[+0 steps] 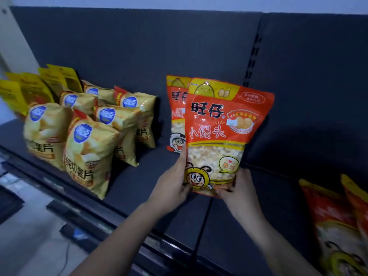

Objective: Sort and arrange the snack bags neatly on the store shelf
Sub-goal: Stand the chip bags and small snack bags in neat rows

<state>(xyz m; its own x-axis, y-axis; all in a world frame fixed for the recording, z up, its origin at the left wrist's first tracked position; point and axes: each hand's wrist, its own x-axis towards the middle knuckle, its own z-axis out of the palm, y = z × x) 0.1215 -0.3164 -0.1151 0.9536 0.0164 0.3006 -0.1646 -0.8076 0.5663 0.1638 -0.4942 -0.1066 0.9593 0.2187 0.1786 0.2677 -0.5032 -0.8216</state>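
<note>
The left hand (171, 186) and right hand (241, 188) gripped the front orange bag (225, 124) at its bottom corners — released tilted, it could have toppled the 1 rear bag (176, 108).

I see an orange bun-snack bag (223, 124) with a clear window, upright over the middle of the shelf (139, 176). A second bag (177, 108) of the same kind stands just behind it, slightly left. At the left, yellow chip bags (89, 148) stand in rows; at the near right lie more orange bags (334, 226).
</note>
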